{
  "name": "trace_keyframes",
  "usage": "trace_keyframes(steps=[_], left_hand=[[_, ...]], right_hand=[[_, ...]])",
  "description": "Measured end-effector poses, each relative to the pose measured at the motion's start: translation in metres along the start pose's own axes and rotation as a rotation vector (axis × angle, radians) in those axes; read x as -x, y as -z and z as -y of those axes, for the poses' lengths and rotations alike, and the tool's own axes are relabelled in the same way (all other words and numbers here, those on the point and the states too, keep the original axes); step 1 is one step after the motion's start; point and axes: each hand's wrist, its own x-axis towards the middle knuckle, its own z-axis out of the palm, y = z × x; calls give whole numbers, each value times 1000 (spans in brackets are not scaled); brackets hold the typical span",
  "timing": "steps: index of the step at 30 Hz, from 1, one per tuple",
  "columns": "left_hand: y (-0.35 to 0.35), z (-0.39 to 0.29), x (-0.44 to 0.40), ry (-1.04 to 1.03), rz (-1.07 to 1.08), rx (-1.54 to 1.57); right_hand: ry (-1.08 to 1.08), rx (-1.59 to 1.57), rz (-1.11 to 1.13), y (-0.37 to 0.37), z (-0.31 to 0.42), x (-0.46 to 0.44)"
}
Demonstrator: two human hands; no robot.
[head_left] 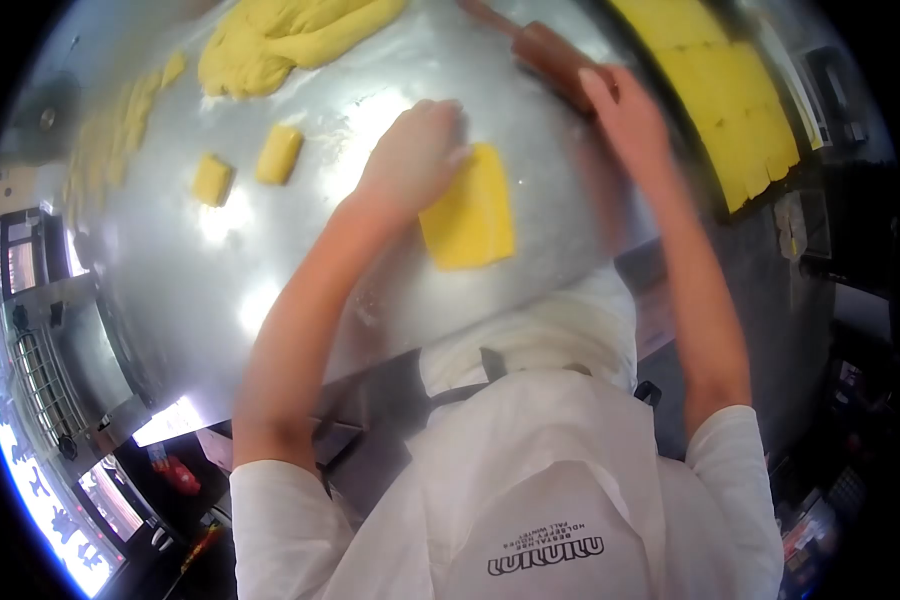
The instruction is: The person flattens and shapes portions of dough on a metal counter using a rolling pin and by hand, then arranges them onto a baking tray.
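Note:
A flattened piece of yellow dough (475,225) lies on the metal worktop in front of me. My left hand (415,150) is closed at its upper left edge, thumb side against the dough; the fingertips are mostly hidden. Out to the right, my right hand (625,105) grips the near end of a brown rolling pin (550,58), which lies slantwise toward the upper left. Two small dough blocks, one (280,154) nearer my left hand and another (212,180) farther left, rest on the worktop.
A large mass of yellow dough (270,50) sits at the far side of the metal worktop (180,290). Blurred dough strips (115,135) lie at the left. Flat yellow sheets (735,120) cover a dark surface on the right. The worktop's near edge meets my apron.

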Motion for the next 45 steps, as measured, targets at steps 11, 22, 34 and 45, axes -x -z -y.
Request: trace_keyframes(steps=[11, 22, 34, 45], left_hand=[[-13, 18, -29, -55, 262, -60], [9, -15, -22, 164, 367, 177], [18, -18, -6, -31, 294, 138], [68, -75, 25, 141, 144, 378]], right_hand=[[93, -130, -94, 55, 15, 84], [38, -537, 145, 39, 28, 135], [-128, -698, 364, 35, 42, 151], [-485, -1063, 632, 29, 74, 158]])
